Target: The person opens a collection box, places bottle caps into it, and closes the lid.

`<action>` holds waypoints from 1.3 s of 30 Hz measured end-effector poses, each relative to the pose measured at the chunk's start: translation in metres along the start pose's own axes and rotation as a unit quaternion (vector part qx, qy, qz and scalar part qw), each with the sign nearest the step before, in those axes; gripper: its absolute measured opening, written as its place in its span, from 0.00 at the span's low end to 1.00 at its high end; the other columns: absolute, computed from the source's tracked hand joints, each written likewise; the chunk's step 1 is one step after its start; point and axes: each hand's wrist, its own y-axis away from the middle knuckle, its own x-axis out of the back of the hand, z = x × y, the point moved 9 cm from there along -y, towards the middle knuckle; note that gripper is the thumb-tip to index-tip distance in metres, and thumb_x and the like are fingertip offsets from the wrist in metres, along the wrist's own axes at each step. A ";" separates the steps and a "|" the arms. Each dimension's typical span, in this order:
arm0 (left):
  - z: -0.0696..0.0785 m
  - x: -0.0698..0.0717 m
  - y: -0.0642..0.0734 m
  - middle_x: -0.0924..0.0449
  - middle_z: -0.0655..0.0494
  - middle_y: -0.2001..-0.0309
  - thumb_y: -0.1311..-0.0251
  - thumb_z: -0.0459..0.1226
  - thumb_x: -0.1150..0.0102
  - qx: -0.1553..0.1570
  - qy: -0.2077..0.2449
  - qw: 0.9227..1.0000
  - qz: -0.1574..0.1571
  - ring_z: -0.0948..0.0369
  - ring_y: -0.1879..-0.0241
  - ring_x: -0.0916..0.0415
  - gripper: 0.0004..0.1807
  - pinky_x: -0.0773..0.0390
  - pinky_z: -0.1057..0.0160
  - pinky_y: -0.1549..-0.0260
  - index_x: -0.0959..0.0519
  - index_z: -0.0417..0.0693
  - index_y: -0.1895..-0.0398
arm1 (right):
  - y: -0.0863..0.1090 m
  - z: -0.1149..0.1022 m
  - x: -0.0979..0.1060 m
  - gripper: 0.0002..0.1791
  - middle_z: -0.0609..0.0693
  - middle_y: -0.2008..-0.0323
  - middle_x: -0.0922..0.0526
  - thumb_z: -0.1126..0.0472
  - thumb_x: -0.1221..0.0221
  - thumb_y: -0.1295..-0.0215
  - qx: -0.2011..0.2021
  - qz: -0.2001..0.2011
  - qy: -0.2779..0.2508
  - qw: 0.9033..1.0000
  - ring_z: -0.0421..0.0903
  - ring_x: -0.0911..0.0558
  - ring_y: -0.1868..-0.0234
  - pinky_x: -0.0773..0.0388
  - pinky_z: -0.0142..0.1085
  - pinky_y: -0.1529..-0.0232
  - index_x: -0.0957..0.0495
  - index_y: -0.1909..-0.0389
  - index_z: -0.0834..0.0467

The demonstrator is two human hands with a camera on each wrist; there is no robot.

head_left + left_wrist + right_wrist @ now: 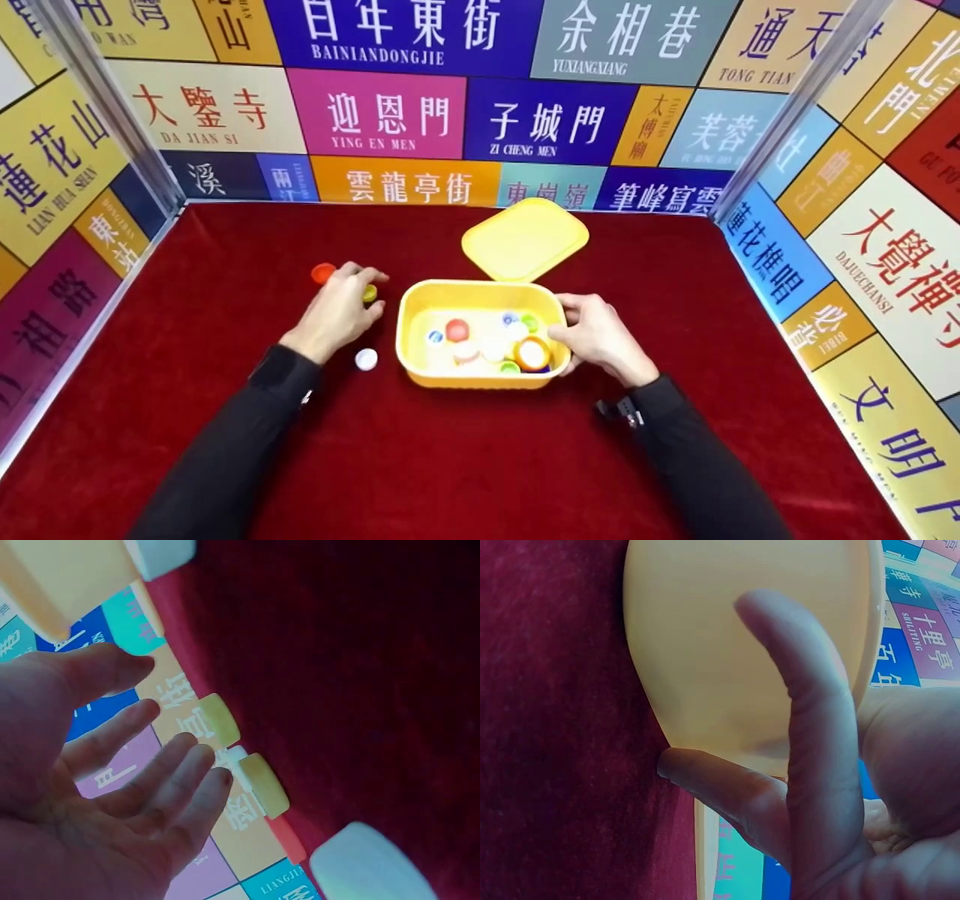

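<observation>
Over the red cloth, my left hand [339, 309] hovers with fingers loosely spread, holding nothing. Beside its fingertips sits a yellow cap [369, 293], with a red cap [323, 273] beyond the knuckles and a white cap [366, 359] below the thumb. The left wrist view shows two yellow caps [219, 720] near the fingers. A yellow plastic box [474, 382], with its top uncovered, contains several caps, among them a red one [457, 330] and an orange-rimmed one [532, 353]. At the box's right end, my right hand [600, 334] grips it, thumb [821, 712] along the wall.
A yellow lid [525, 238] lies flat behind the box. Panels printed with characters [390, 112] stand along the back and both sides of the red cloth-covered table [465, 465], joined by metal corner posts [795, 112].
</observation>
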 end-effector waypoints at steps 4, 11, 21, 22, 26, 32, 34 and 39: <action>-0.002 -0.004 -0.004 0.16 0.30 0.38 0.28 0.29 0.28 -0.003 -0.018 1.000 -0.012 0.37 0.40 0.16 0.21 0.11 0.39 0.34 0.12 0.35 0.33 | -0.001 0.000 0.001 0.34 0.67 0.39 0.06 0.68 0.33 0.25 0.000 0.005 0.007 1.000 0.55 0.03 0.70 0.07 0.48 0.74 0.19 0.19 0.57; -0.004 -0.007 -0.007 0.14 0.30 0.47 0.31 0.23 0.32 -0.022 -0.026 0.999 -0.020 0.36 0.45 0.13 0.17 0.09 0.39 0.38 0.10 0.31 0.40 | 0.000 0.000 0.001 0.33 0.66 0.40 0.06 0.69 0.32 0.25 0.000 0.006 0.014 1.000 0.56 0.03 0.69 0.07 0.49 0.74 0.19 0.19 0.56; 0.001 -0.007 -0.008 0.11 0.32 0.50 0.34 0.22 0.31 -0.036 -0.032 0.999 -0.017 0.37 0.47 0.10 0.15 0.08 0.40 0.39 0.09 0.30 0.45 | -0.001 0.002 0.001 0.34 0.67 0.42 0.06 0.70 0.33 0.27 0.001 0.002 0.000 1.000 0.56 0.03 0.67 0.07 0.49 0.74 0.19 0.20 0.58; 0.002 -0.006 -0.009 0.11 0.32 0.50 0.33 0.22 0.31 -0.036 -0.033 0.999 -0.015 0.37 0.46 0.10 0.15 0.08 0.40 0.39 0.09 0.30 0.45 | -0.001 0.002 0.000 0.34 0.67 0.42 0.06 0.70 0.34 0.27 0.001 -0.001 -0.003 1.000 0.57 0.03 0.67 0.07 0.49 0.74 0.19 0.20 0.58; 0.009 -0.002 -0.008 0.12 0.33 0.48 0.31 0.23 0.28 -0.023 -0.022 0.999 -0.012 0.39 0.45 0.11 0.16 0.09 0.41 0.36 0.09 0.31 0.42 | -0.001 0.003 0.000 0.35 0.68 0.43 0.06 0.70 0.34 0.26 -0.007 -0.005 -0.014 1.000 0.58 0.02 0.67 0.06 0.49 0.73 0.21 0.18 0.59; 0.028 0.008 -0.005 0.13 0.33 0.48 0.30 0.24 0.26 -0.030 -0.004 0.999 0.011 0.40 0.47 0.11 0.15 0.08 0.43 0.36 0.09 0.33 0.41 | 0.000 0.002 0.001 0.36 0.70 0.41 0.06 0.70 0.34 0.24 -0.016 -0.005 -0.024 1.000 0.58 0.02 0.65 0.06 0.49 0.73 0.23 0.16 0.59; 0.036 0.011 -0.003 0.12 0.33 0.48 0.29 0.25 0.25 -0.039 0.002 0.999 0.020 0.41 0.48 0.11 0.15 0.07 0.44 0.37 0.09 0.33 0.42 | 0.000 0.003 0.001 0.36 0.70 0.41 0.07 0.70 0.35 0.24 -0.018 -0.006 -0.026 0.999 0.58 0.02 0.65 0.06 0.49 0.73 0.24 0.15 0.58; 0.061 0.017 0.004 0.12 0.34 0.48 0.28 0.26 0.26 -0.069 0.009 0.997 0.037 0.42 0.50 0.11 0.14 0.06 0.45 0.41 0.08 0.35 0.42 | 0.000 0.004 0.000 0.36 0.70 0.40 0.07 0.71 0.35 0.24 -0.016 -0.005 -0.027 0.999 0.59 0.02 0.65 0.06 0.50 0.73 0.23 0.16 0.58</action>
